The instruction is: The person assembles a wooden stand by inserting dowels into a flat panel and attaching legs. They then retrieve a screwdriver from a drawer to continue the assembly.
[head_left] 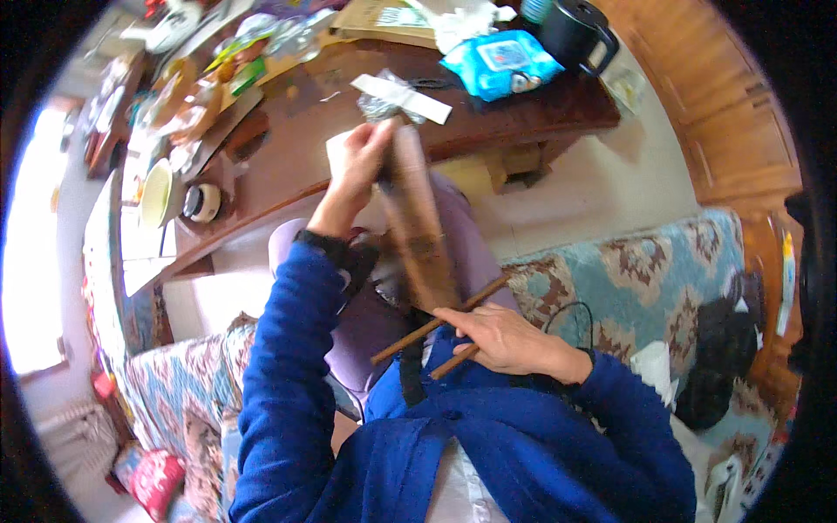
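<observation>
My left hand [359, 161] is raised over my lap near the table edge, with its fingers closed at the upper end of a long, flat brown piece [423, 235]. Motion blurs that piece, so its material is unclear. It slants down to my right hand [501, 336], whose fingertips meet its lower end. A long wooden stick [410, 338] passes under those fingers, and a shorter-looking wooden stick [453, 362] comes out below the same hand. The fingers seem curled round the sticks, though the palm side is hidden.
Ahead stands a dark wooden table [296, 122] with a blue wipes pack [503, 64], a black kettle [574, 33], a white strip [401, 98] and plastic bags. A green bowl [160, 195] and a small jar [203, 202] are at left. A floral sofa [628, 270] extends right.
</observation>
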Motion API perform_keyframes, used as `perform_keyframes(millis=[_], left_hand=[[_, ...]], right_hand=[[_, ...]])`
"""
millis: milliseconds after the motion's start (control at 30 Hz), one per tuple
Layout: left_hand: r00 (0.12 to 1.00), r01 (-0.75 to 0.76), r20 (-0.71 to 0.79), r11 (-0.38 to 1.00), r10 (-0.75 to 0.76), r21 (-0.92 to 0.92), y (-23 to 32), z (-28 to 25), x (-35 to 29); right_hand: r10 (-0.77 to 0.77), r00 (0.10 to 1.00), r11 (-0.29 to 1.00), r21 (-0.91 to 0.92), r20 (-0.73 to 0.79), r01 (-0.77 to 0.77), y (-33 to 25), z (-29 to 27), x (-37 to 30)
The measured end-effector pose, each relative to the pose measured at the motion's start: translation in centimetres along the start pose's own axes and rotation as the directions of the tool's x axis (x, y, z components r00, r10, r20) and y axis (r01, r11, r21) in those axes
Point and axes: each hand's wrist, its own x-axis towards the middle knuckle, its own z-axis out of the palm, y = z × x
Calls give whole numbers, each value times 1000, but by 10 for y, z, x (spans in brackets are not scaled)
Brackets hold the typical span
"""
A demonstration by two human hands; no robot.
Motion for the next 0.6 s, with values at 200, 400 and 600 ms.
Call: perform_keyframes(millis=[200,400,600], left_hand=[[997,73,25,997,-73,-16,16,43,32],[993,12,111,980,-35,198,38,39,38],[933,-246,356,825,59,509,99,-63,26]], right_hand=[[122,967,913,-358,-222,-197,-8,-12,3],[32,876,871,-416,-481,-261,12,-13,8],[156,842,974,-61,-517,-218,41,-31,8]])
